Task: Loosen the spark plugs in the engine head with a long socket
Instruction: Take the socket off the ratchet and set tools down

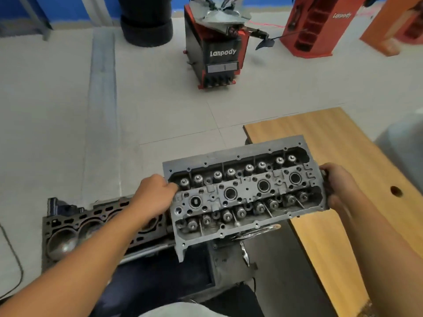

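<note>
The grey metal engine head [246, 191] is held up in the air, tilted, between the floor and the wooden table. It shows two rows of valve springs and a middle row of round spark plug wells. My left hand [155, 195] grips its left end, fingers curled into the casting. My right hand [338, 186] grips the right end over the table's edge. No long socket is in view.
An engine block [75, 229] with open cylinders lies on the floor at the lower left, under my left arm. The wooden table [332, 143] with a round hole stands to the right. A black-and-red tyre machine [217, 53], stacked tyres and red cabinets stand farther back.
</note>
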`<action>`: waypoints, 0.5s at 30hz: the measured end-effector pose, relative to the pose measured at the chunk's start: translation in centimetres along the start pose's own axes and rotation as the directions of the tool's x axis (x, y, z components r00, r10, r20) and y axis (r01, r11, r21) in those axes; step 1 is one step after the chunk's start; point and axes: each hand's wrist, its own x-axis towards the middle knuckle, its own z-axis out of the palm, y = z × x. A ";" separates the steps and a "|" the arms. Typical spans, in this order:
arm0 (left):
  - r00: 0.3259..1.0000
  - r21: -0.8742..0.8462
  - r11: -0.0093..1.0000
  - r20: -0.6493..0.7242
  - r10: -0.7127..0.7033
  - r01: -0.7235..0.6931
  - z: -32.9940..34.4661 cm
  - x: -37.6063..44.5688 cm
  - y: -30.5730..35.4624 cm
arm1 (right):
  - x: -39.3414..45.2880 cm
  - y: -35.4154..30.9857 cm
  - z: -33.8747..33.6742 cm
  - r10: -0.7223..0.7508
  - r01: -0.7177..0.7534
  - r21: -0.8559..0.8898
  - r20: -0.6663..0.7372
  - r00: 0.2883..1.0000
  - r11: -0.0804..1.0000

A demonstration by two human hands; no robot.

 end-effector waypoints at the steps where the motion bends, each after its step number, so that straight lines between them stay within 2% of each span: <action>1: 1.000 0.012 1.000 0.007 0.013 -0.013 2.3 0.2 2.5 | 2.2 -0.8 -2.3 0.010 -0.010 0.005 -0.011 1.000 1.000; 8: 0.994 0.131 0.986 0.050 0.096 -0.102 19.0 1.7 17.6 | 16.9 -4.5 -17.8 0.072 -0.077 -0.039 -0.119 0.990 0.996; 15: 0.975 0.085 0.986 0.183 0.124 -0.142 32.3 4.1 25.6 | 27.3 -3.8 -28.8 0.125 -0.151 -0.074 -0.274 0.953 0.986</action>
